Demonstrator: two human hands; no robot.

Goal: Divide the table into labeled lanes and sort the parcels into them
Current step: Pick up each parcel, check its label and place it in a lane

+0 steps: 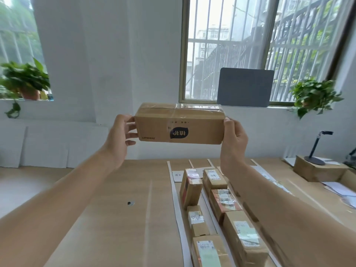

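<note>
1. Position of the parcel: the cardboard box (179, 124) is held in the air at chest height, well above the table (107, 209) and clear of every lane.
2. Long axis: it runs left to right, level, one short end toward each hand.
3. Left hand (117, 137): fingers (129, 123) slightly spread and pressed flat on the left end face.
4. Right hand (234, 139): thumb and fingers clamp the right end face. Both hands are equally near; neither can let go alone.
5. Lanes: white paper strips (176, 199) divide the table; small labelled cards (177, 176) sit at the far ends. Sorted parcels (212, 189) lie end to end in two lanes, below and nearer the right hand.
6. Judgement: lowering requires turning the long axis to run along a lane.
7. Materials: plain brown corrugated board, rigid, flat faces, glossy clear tape on the top seam, dark printed logo upside down on the near face. No shipping label shows on this face.
</note>
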